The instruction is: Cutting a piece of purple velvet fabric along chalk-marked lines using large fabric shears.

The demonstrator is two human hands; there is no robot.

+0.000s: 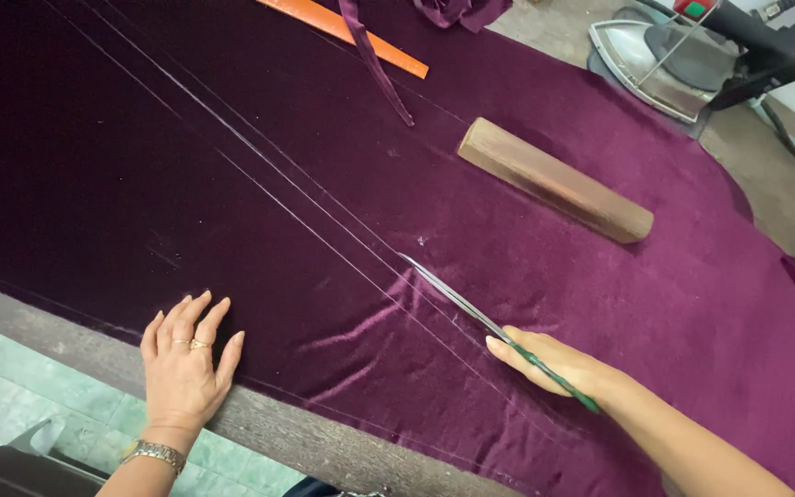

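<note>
A large sheet of dark purple velvet fabric [232,166] lies spread over a table, marked with long white chalk lines. My right hand [554,364] grips green-handled scissors [471,308] whose blades lie along a chalk line, in a cut in the cloth. My left hand [186,354] rests flat, fingers spread, on the fabric's near edge at the table's rim. It wears rings and a metal wristwatch. The cloth is rippled beside the blades.
A wooden block [554,179] lies on the fabric beyond the scissors. An orange ruler [342,32] and a thin purple strip [374,60] lie at the top. A flat iron [692,55] stands at the upper right. Green floor tiles [11,387] show lower left.
</note>
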